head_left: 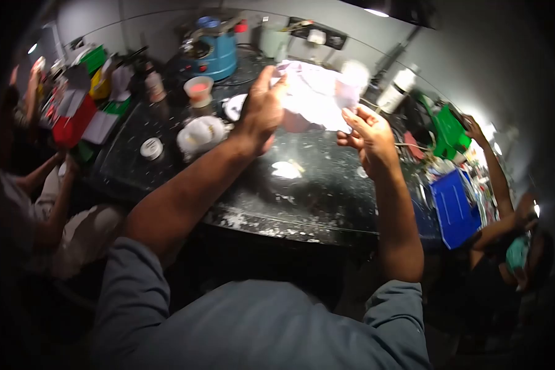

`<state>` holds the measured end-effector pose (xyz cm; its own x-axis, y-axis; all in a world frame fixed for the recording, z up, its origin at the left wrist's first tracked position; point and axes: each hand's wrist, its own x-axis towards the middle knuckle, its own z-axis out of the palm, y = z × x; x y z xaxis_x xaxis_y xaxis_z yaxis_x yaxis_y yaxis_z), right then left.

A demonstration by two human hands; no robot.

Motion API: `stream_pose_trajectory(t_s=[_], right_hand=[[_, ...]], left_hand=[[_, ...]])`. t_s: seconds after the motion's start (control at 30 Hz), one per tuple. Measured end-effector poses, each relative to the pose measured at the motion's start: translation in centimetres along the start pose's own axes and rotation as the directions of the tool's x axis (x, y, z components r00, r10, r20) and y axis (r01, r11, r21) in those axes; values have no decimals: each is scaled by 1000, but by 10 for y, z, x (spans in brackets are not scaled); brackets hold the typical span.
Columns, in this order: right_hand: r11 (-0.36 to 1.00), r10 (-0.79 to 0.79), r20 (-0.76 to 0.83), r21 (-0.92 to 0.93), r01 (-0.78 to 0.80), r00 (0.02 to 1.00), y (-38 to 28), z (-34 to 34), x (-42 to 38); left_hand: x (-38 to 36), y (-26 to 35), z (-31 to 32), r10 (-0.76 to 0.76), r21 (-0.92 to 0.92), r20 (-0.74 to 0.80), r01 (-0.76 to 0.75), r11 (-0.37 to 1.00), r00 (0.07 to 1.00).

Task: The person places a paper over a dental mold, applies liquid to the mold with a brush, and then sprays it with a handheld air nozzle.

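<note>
A thin white sheet [308, 95], cloth or paper, is held up above the bench and glows in the strong lamp light. At its left edge my left hand [262, 114] grips it, with the thumb up along the side. My right hand [373, 139] pinches its lower right corner between thumb and fingers. A bright white rounded thing [354, 77] overlaps the sheet's right end. White crumpled material [200, 135] lies on the bench left of my left forearm, close to a small white round lid [152, 148].
On the black bench [271, 213], marked with white residue, stand a blue machine [217, 57], a cup with pink contents [198, 90] and a white bottle [398, 88]. Green bins [450, 132] and a blue bin [453, 206] sit at right. People work on both sides.
</note>
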<state>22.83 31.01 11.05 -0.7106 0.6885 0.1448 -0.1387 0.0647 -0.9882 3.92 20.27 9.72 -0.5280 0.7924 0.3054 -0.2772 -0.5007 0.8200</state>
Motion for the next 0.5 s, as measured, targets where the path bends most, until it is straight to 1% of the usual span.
stream_pose_trajectory(t_s=[0.03, 0.1, 0.13, 0.17, 0.2, 0.23, 0.3, 0.37, 0.43, 0.47, 0.5], right_hand=[[1000, -11, -8, -21, 10, 1000, 1, 8, 0], [997, -72, 61, -34, 74, 996, 6, 9, 10], [997, -67, 76, -39, 70, 995, 6, 9, 17], [996, -65, 80, -51, 70, 995, 4, 11, 24], [994, -74, 82, -79, 81, 994, -3, 21, 29], [993, -66, 49, -93, 71, 997, -7, 34, 33], [985, -32, 155, -161, 58, 987, -9, 46, 59], [990, 4, 208, -141, 26, 978, -1, 73, 82], [988, -20, 231, -144, 55, 973, 8, 102, 104], [986, -8, 215, -159, 43, 977, 13, 118, 114], [985, 3, 209, -171, 34, 978, 17, 132, 124]], left_hand=[[0, 2, -2, -4, 50, -65, 7, 999, 998], [5, 0, -17, 148, 293, -176, -92, 952, 973], [3, 9, -28, 245, 459, -120, -165, 873, 962], [1, 17, -35, 321, 601, -40, -234, 765, 946], [-2, 25, -42, 360, 619, -19, -272, 737, 933], [-1, 35, -50, 362, 628, -22, -269, 730, 932], [33, 32, -104, 411, 722, 32, -306, 621, 911], [30, 57, -119, 342, 800, -99, -130, 586, 934], [38, 66, -137, 305, 684, -232, -68, 726, 924], [44, 69, -145, 301, 685, -228, -68, 725, 926], [48, 72, -156, 330, 755, -277, -8, 656, 902]])
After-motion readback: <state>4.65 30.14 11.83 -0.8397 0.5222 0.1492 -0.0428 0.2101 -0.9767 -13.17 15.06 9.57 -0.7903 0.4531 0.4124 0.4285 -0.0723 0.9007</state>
